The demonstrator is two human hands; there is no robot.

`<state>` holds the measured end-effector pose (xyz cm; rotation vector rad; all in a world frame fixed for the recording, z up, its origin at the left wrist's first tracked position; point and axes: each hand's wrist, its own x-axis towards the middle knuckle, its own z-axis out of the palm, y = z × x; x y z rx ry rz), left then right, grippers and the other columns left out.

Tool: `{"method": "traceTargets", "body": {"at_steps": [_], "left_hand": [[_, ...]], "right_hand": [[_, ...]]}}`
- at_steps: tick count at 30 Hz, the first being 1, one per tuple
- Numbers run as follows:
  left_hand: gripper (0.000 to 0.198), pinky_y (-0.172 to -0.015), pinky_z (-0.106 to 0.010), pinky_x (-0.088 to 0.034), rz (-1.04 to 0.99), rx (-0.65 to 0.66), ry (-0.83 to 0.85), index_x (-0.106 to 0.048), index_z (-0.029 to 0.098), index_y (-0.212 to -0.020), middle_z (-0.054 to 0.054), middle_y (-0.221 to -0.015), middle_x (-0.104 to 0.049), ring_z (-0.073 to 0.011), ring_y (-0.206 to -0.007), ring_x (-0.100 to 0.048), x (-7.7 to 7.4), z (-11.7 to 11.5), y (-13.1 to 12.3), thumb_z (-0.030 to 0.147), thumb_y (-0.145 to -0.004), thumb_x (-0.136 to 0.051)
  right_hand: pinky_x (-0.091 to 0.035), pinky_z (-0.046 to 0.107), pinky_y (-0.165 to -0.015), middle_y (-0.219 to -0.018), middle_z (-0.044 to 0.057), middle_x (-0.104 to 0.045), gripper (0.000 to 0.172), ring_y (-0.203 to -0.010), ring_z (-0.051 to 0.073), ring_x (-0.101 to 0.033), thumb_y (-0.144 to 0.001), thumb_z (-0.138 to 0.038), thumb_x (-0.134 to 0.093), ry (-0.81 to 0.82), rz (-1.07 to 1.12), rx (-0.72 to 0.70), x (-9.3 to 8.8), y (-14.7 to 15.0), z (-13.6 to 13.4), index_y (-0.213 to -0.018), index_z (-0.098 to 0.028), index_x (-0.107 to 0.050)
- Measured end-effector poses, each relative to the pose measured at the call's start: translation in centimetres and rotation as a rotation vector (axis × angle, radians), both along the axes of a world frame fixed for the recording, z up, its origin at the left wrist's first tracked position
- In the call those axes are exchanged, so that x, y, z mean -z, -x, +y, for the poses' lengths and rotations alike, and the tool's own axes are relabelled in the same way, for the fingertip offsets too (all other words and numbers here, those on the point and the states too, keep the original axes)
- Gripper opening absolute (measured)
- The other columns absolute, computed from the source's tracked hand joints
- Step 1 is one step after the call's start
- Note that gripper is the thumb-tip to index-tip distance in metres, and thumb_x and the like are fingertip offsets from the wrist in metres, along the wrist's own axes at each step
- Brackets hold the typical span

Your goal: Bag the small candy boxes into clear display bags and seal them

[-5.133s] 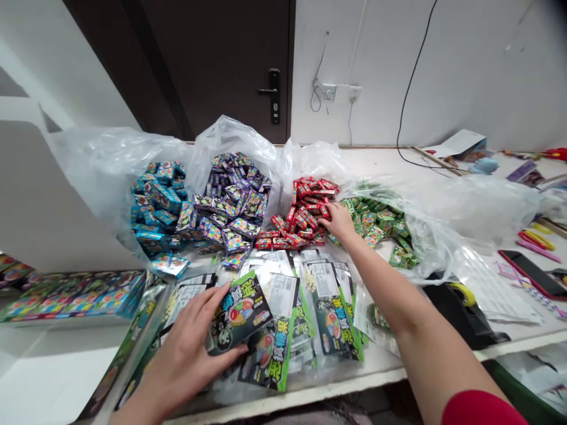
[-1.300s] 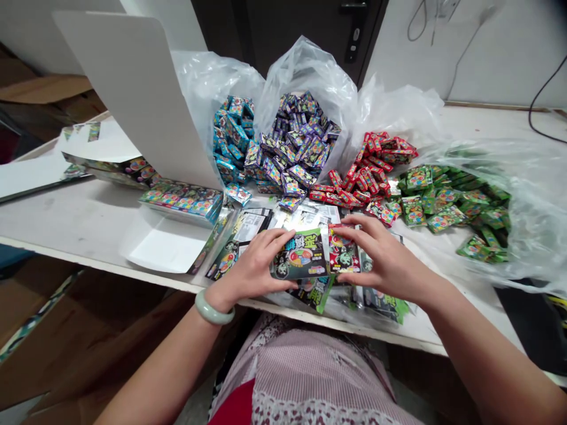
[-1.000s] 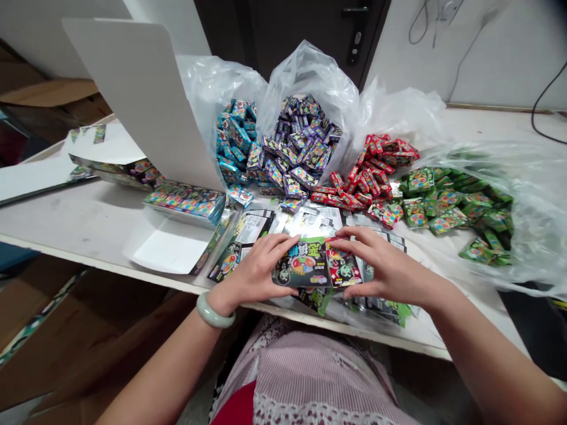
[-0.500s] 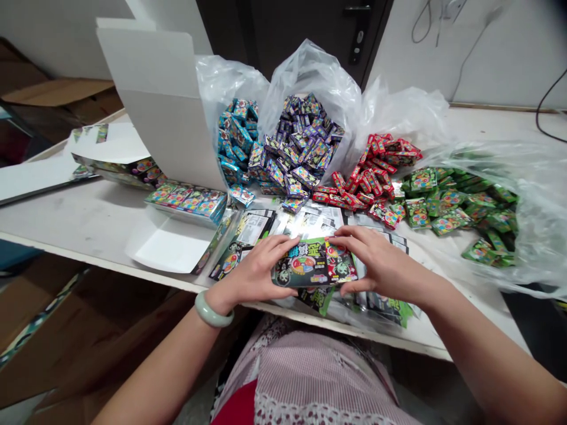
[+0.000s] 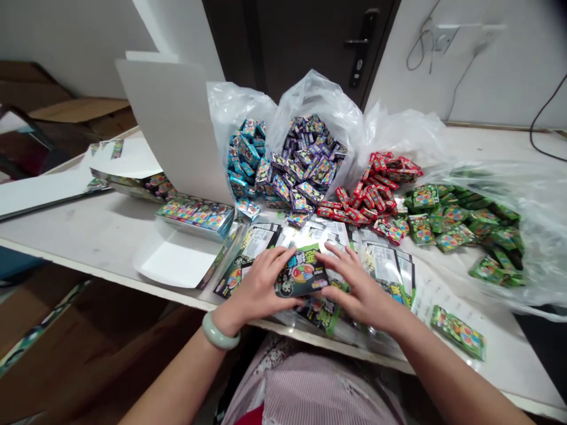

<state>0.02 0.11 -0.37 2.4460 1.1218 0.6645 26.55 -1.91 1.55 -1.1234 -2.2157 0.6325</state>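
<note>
My left hand [image 5: 262,282], with a pale green bangle at the wrist, grips the left end of a black and green printed packet [image 5: 302,273] bearing a coloured wheel. The thumb lies along its lower edge and the fingers along the top. My right hand [image 5: 357,286] closes round the packet's right end, fingertips at the upper corner and thumb at the lower one. Beneath both hands lie more black and green packets [image 5: 321,316] and clear plastic sleeves. A flat green pack [image 5: 459,332] rests on the table right of my right forearm.
Clear bags hold blue boxes [image 5: 245,154], purple boxes [image 5: 310,156] and green packs [image 5: 460,215]. Red boxes [image 5: 374,186] spill from another bag. To the left, an open white display carton [image 5: 177,133] contains a row of small boxes [image 5: 195,213]. Cardboard boxes [image 5: 84,109] stand beyond the table.
The red box at the packet's right end is no longer visible. My right hand has shifted left along the packet. The view has tilted up, and a green pack shows at the right.
</note>
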Motion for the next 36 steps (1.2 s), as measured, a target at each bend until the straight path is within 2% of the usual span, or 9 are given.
{"method": "traceTargets", "body": {"at_steps": [4, 9, 13, 21, 25, 27, 30, 32, 36], "left_hand": [[0.097, -0.106, -0.058, -0.04, -0.024, -0.124, -0.025, -0.027, 0.029, -0.148, -0.014, -0.136, -0.046, -0.036, -0.126, -0.046, -0.3, -0.2, 1.9, 0.04, -0.069, -0.082], [0.098, -0.106, -0.059, -0.041, -0.04, -0.161, -0.04, -0.024, 0.031, -0.148, -0.014, -0.138, -0.044, -0.0372, -0.127, -0.045, -0.8, -0.9, 2.9, 0.039, -0.069, -0.082], [0.098, -0.105, -0.059, -0.042, -0.028, -0.182, -0.027, -0.022, 0.032, -0.148, -0.014, -0.138, -0.043, -0.0373, -0.128, -0.044, -0.7, -1.0, 3.6, 0.039, -0.07, -0.081], [0.089, -0.106, -0.057, -0.04, -0.038, -0.183, -0.073, -0.025, 0.029, -0.147, -0.013, -0.136, -0.043, -0.0358, -0.127, -0.044, -0.3, 0.2, 5.1, 0.044, -0.075, -0.076], [0.088, -0.107, -0.056, -0.039, -0.028, -0.166, -0.085, -0.025, 0.028, -0.147, -0.013, -0.136, -0.044, -0.0348, -0.126, -0.045, 0.0, 0.3, 4.6, 0.045, -0.076, -0.074], [0.089, -0.108, -0.054, -0.039, -0.015, -0.148, -0.086, -0.024, 0.028, -0.148, -0.013, -0.137, -0.043, -0.0341, -0.127, -0.044, 0.2, 0.2, 4.4, 0.046, -0.076, -0.074], [0.089, -0.108, -0.053, -0.039, 0.011, -0.119, -0.077, -0.024, 0.029, -0.148, -0.012, -0.137, -0.044, -0.0331, -0.128, -0.044, 0.1, -0.2, 4.1, 0.045, -0.077, -0.074], [0.089, -0.108, -0.053, -0.039, 0.024, -0.102, -0.077, -0.025, 0.028, -0.148, -0.012, -0.137, -0.044, -0.033, -0.127, -0.045, 0.0, -0.4, 3.7, 0.045, -0.076, -0.075], [0.094, -0.106, -0.052, -0.041, 0.048, -0.047, -0.075, -0.027, 0.026, -0.148, -0.014, -0.135, -0.046, -0.0339, -0.125, -0.047, -0.3, -0.4, 2.8, 0.044, -0.072, -0.079]], "right_hand": [[-0.05, 0.048, -0.093, -0.107, 0.01, -0.07, 0.027, -0.103, 0.025, -0.065, -0.095, -0.036, -0.049, -0.05, 0.205, 0.276, 1.0, 0.9, 6.6, -0.113, -0.022, -0.063], [-0.043, 0.049, -0.099, -0.118, 0.017, -0.064, 0.035, -0.112, 0.031, -0.057, -0.083, -0.031, -0.067, -0.116, -0.045, 0.253, 3.0, 5.5, 15.4, -0.114, -0.015, -0.065], [-0.043, 0.049, -0.097, -0.116, 0.02, -0.063, 0.033, -0.11, 0.032, -0.056, -0.084, -0.025, -0.063, -0.103, -0.041, 0.29, 4.1, 7.6, 17.5, -0.114, -0.012, -0.063], [-0.054, 0.034, -0.077, -0.1, 0.009, -0.069, 0.029, -0.086, 0.02, -0.065, -0.091, -0.036, -0.051, 0.044, 0.116, 0.281, 3.2, 0.5, 13.1, -0.109, -0.016, -0.061], [-0.049, 0.038, -0.093, -0.115, 0.008, -0.066, 0.021, -0.107, 0.02, -0.063, -0.084, -0.017, -0.053, 0.134, 0.11, 0.018, 3.4, -3.6, 9.9, -0.102, -0.02, -0.065], [-0.045, 0.042, -0.1, -0.126, 0.008, -0.062, 0.032, -0.115, 0.021, -0.059, -0.081, -0.007, -0.045, 0.137, -0.009, -0.013, 3.8, -4.9, 8.6, -0.1, -0.022, -0.067], [-0.041, 0.047, -0.105, -0.136, 0.009, -0.055, 0.042, -0.124, 0.023, -0.053, -0.083, -0.005, -0.041, 0.079, -0.171, 0.095, 4.3, -5.4, 6.9, -0.109, -0.023, -0.067], [-0.037, 0.051, -0.108, -0.14, 0.014, -0.05, 0.038, -0.131, 0.029, -0.045, -0.087, -0.019, -0.05, 0.025, -0.233, 0.209, 4.6, -4.7, 5.9, -0.123, -0.02, -0.061], [-0.038, 0.059, -0.103, -0.136, 0.02, -0.051, 0.068, -0.128, 0.04, -0.044, -0.074, -0.04, -0.073, -0.01, -0.327, 0.331, 4.7, -2.5, 4.7, -0.133, -0.016, -0.052]]}}
